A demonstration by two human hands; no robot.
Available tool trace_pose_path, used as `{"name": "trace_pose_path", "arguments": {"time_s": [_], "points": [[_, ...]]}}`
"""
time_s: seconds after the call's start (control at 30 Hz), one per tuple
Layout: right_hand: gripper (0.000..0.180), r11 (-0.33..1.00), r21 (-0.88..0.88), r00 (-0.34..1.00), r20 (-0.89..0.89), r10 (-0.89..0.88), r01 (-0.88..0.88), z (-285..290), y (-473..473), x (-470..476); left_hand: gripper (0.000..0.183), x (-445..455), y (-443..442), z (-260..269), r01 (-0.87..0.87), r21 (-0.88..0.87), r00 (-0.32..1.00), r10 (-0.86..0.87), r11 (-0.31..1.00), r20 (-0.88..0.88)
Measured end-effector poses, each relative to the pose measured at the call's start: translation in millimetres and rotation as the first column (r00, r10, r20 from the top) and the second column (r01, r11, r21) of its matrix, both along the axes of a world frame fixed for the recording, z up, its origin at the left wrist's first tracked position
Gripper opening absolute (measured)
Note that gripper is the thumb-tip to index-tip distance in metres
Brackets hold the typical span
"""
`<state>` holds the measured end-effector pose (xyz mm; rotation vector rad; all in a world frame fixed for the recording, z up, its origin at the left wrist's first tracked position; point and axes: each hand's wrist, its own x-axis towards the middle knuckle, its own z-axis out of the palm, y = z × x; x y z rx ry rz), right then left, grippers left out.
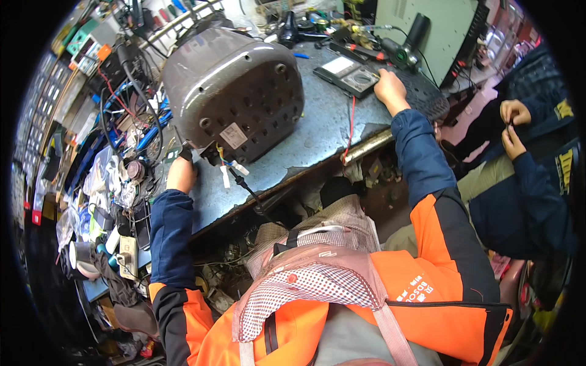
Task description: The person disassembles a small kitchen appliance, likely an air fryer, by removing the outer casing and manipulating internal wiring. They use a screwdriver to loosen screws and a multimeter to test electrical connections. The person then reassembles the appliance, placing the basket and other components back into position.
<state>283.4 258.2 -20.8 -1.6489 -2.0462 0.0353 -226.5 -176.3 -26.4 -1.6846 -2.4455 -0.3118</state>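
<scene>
A dark glossy appliance housing (229,87) rests tilted on the blue bench mat (320,119), its slotted underside with a paper label facing me. Wires with white connectors (232,171) and a black power cord hang from its lower edge. My left hand (181,175) is at the housing's lower left corner, its fingertips hidden behind a dark part, so its grip cannot be told. My right hand (390,89) reaches to the right side of an analog multimeter (350,75), fingers at its edge near the dial; whether they hold it cannot be told. A red test lead (352,123) runs from the meter over the bench edge.
A black perforated mat (419,94) and a dark cylindrical tool (412,41) lie at the right, before a pale green panel (412,23). Cables, bags and parts crowd the left. A power strip (128,257) stands lower left. A co-worker's hands (513,126) hold something small.
</scene>
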Motion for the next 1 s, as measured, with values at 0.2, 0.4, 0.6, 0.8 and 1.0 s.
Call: {"name": "trace_pose_path", "arguments": {"time_s": [0.2, 0.4, 0.6, 0.8, 1.0], "points": [[0.042, 0.993, 0.110, 0.975, -0.213, 0.058, -0.035, -33.4, 49.3, 19.8, 0.023, 6.3, -6.5, 6.8, -0.204, 0.125, 0.960, 0.173, 0.971, 0.221], [0.034, 0.929, 0.113, 0.001, -0.993, 0.121, -0.352, -17.4, 31.7, 24.8, 0.019, -7.0, -56.5, 32.6, -0.544, 0.350, 0.025, -0.401, 0.763, 0.916], [0.026, 0.891, 0.417, -0.361, -0.870, 0.335, -0.177, 15.5, -76.1, 33.6, 0.030, 13.0, -106.8, 48.8, -0.662, 0.488, -0.086, -0.704, 0.569, 0.705], [0.035, 0.862, 0.436, -0.742, -0.661, 0.113, -0.258, -34.4, -225.4, 91.1, 0.019, 144.8, -113.3, 82.4, -0.551, 0.569, -0.191, -0.756, 0.610, 0.626], [0.044, 0.871, 0.185, -0.634, -0.754, -0.172, -0.456, -67.8, -359.0, 97.5, 0.040, 283.4, -21.4, 61.6, -0.200, 0.183, -0.565, -0.266, 0.963, 0.781]]}}
